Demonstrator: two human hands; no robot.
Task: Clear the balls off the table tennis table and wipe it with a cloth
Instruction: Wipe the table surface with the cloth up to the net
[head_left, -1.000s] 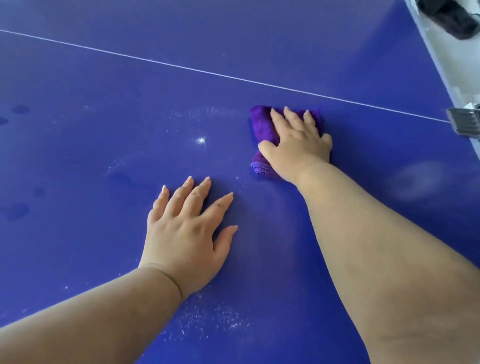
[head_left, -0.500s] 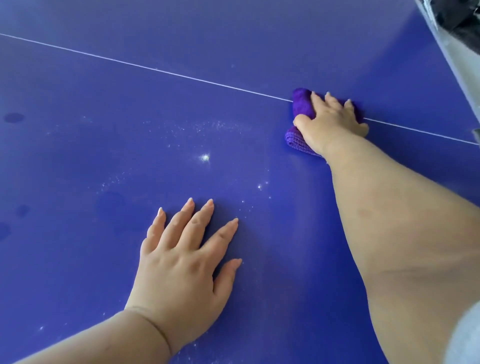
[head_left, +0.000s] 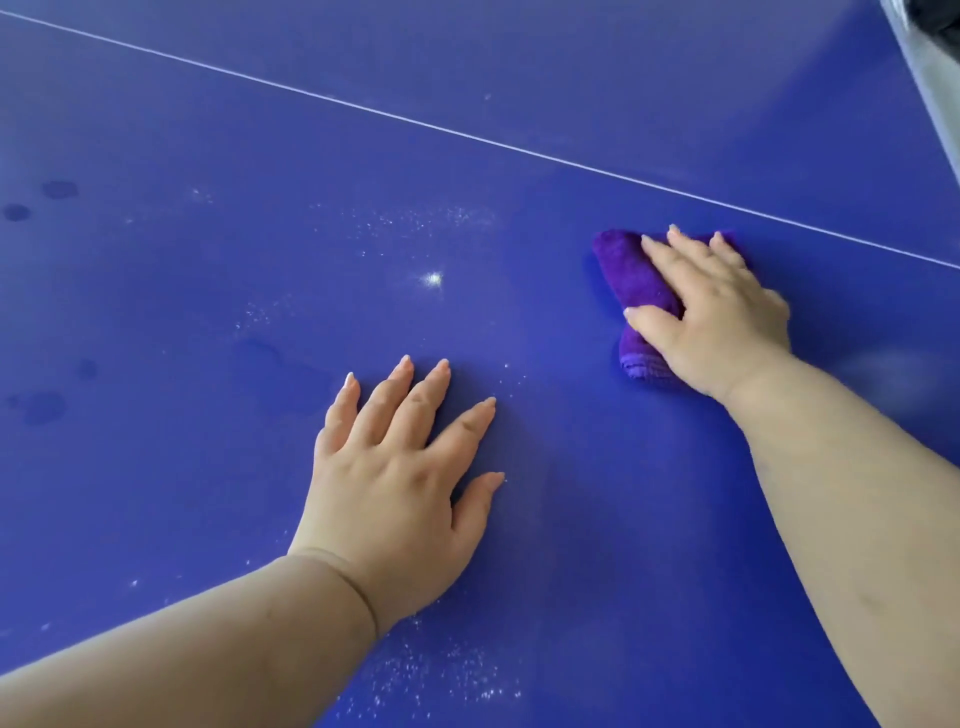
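Note:
The blue table tennis table (head_left: 182, 312) fills the view, with a thin white line (head_left: 415, 122) crossing it from upper left to right. My right hand (head_left: 711, 317) presses flat on a folded purple cloth (head_left: 631, 283) just below that line, fingers straight over it and thumb alongside. My left hand (head_left: 400, 478) rests flat on the bare table at centre, fingers spread. No balls are in view.
White specks of dust (head_left: 431, 278) lie left of the cloth and near my left wrist (head_left: 441, 670). Dark damp spots (head_left: 41, 405) mark the left part of the surface. The table's light edge (head_left: 930, 78) runs down the upper right corner.
My right hand has pulled the cloth back from the white line, toward me and a little left. My left hand stays planted on the table.

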